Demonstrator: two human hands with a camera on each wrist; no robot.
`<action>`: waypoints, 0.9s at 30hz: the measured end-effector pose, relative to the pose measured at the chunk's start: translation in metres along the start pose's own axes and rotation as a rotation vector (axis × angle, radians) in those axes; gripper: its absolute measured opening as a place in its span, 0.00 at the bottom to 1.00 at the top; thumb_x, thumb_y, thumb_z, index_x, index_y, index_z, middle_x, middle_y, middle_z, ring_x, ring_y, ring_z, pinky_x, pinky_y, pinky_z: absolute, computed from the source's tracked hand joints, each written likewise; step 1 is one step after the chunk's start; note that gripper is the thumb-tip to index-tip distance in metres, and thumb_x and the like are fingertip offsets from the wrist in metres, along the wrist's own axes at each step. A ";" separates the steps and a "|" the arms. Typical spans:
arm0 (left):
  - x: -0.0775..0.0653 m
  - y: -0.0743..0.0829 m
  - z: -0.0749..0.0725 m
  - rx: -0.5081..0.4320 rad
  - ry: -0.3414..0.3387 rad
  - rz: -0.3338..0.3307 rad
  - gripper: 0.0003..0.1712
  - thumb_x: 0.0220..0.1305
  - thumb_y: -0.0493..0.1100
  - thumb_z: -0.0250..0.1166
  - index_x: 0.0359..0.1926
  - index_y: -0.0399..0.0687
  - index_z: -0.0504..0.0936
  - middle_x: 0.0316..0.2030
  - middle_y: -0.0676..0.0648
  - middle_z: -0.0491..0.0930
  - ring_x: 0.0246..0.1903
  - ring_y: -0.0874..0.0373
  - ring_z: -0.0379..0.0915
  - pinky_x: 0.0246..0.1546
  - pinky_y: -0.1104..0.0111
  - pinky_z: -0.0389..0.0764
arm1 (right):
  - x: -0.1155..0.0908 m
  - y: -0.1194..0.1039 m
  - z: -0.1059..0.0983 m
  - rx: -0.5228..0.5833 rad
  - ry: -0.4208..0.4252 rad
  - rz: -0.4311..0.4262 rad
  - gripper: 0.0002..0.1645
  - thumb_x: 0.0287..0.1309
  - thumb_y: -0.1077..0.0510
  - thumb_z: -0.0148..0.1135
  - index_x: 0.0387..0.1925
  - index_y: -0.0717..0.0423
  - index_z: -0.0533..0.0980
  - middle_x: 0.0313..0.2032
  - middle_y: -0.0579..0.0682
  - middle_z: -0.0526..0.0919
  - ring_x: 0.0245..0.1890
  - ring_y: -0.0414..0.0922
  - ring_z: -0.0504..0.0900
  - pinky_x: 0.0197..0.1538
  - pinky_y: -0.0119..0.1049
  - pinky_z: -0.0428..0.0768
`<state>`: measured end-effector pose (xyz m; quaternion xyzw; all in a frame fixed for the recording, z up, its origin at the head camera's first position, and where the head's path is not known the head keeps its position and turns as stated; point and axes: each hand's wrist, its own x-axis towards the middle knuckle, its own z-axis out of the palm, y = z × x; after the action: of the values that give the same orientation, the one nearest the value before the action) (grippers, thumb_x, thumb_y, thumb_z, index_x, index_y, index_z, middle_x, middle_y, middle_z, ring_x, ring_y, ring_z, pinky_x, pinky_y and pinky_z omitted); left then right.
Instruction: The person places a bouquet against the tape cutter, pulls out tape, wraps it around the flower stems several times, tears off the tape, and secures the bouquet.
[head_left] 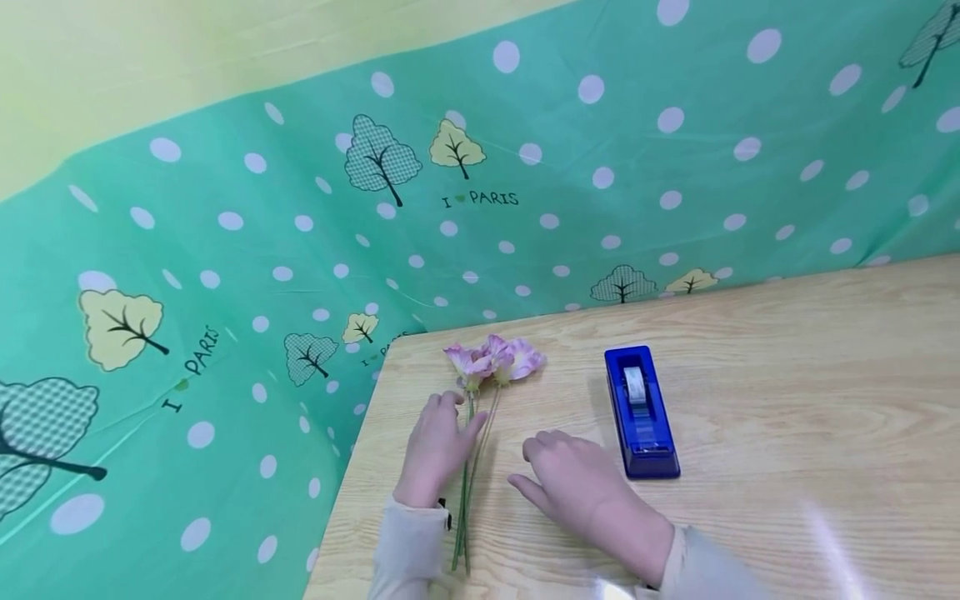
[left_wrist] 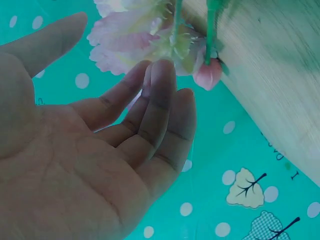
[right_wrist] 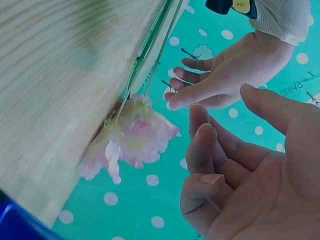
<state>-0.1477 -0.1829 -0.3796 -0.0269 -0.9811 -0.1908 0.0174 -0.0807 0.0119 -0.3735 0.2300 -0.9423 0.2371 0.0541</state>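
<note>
Pink and white artificial-looking flowers (head_left: pixel 495 360) lie on the wooden table with their long green stems pointing toward me. My left hand (head_left: pixel 437 442) hovers at the left of the stems, just below the blooms; its fingers are loosely bent with nothing in them, as the left wrist view of the palm (left_wrist: pixel 75 165) shows. To the right of the stems is my right hand (head_left: pixel 577 483), its thumb apart from loosely curled fingers (right_wrist: pixel 202 150) and nothing held. A blue tape dispenser (head_left: pixel 642 412) with a roll of clear tape stands just beyond the right hand.
The light wood table (head_left: pixel 810 400) runs off to the right. A green dotted cloth (head_left: pixel 525 242) with printed trees hangs behind the table and along its left side.
</note>
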 end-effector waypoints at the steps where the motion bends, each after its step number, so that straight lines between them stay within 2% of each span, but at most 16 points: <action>1: 0.000 0.000 0.000 0.004 -0.002 -0.004 0.29 0.68 0.54 0.64 0.59 0.36 0.74 0.47 0.39 0.76 0.44 0.47 0.76 0.44 0.54 0.80 | 0.001 -0.001 0.001 0.006 -0.006 -0.003 0.19 0.61 0.44 0.65 0.35 0.57 0.81 0.28 0.46 0.81 0.29 0.43 0.80 0.31 0.39 0.81; 6: 0.002 -0.003 0.002 0.013 -0.020 -0.027 0.31 0.68 0.54 0.63 0.60 0.35 0.72 0.49 0.37 0.76 0.45 0.44 0.77 0.45 0.51 0.80 | 0.005 -0.004 0.011 0.022 0.002 -0.027 0.18 0.61 0.44 0.65 0.33 0.56 0.80 0.25 0.45 0.79 0.25 0.42 0.79 0.28 0.36 0.80; 15: 0.003 -0.010 0.004 0.028 -0.093 -0.091 0.35 0.64 0.57 0.66 0.59 0.34 0.73 0.48 0.35 0.74 0.39 0.43 0.78 0.40 0.50 0.80 | 0.014 -0.016 0.031 0.000 0.055 -0.110 0.19 0.58 0.44 0.68 0.28 0.57 0.81 0.22 0.46 0.80 0.21 0.42 0.80 0.23 0.35 0.77; 19: 0.003 -0.012 0.006 0.018 -0.134 -0.115 0.35 0.63 0.59 0.66 0.57 0.35 0.73 0.48 0.36 0.75 0.39 0.44 0.77 0.39 0.51 0.79 | 0.018 -0.020 0.037 0.013 0.043 -0.107 0.19 0.58 0.44 0.68 0.29 0.56 0.82 0.21 0.45 0.80 0.20 0.42 0.79 0.23 0.34 0.77; 24: 0.004 -0.015 0.007 -0.034 -0.216 -0.143 0.36 0.61 0.59 0.68 0.55 0.33 0.73 0.42 0.39 0.77 0.36 0.49 0.75 0.37 0.55 0.78 | 0.023 -0.025 0.043 0.026 -0.015 -0.078 0.20 0.57 0.42 0.69 0.30 0.56 0.83 0.23 0.47 0.83 0.23 0.43 0.82 0.24 0.35 0.78; 27: 0.004 -0.018 0.009 -0.052 -0.252 -0.137 0.33 0.60 0.58 0.69 0.48 0.33 0.74 0.35 0.42 0.77 0.31 0.52 0.72 0.31 0.60 0.76 | 0.024 -0.026 0.048 0.019 -0.037 -0.073 0.20 0.57 0.42 0.68 0.25 0.55 0.81 0.22 0.47 0.82 0.23 0.44 0.81 0.24 0.35 0.77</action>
<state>-0.1533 -0.1956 -0.3943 0.0161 -0.9698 -0.2117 -0.1197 -0.0896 -0.0411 -0.3996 0.2692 -0.9317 0.2398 0.0434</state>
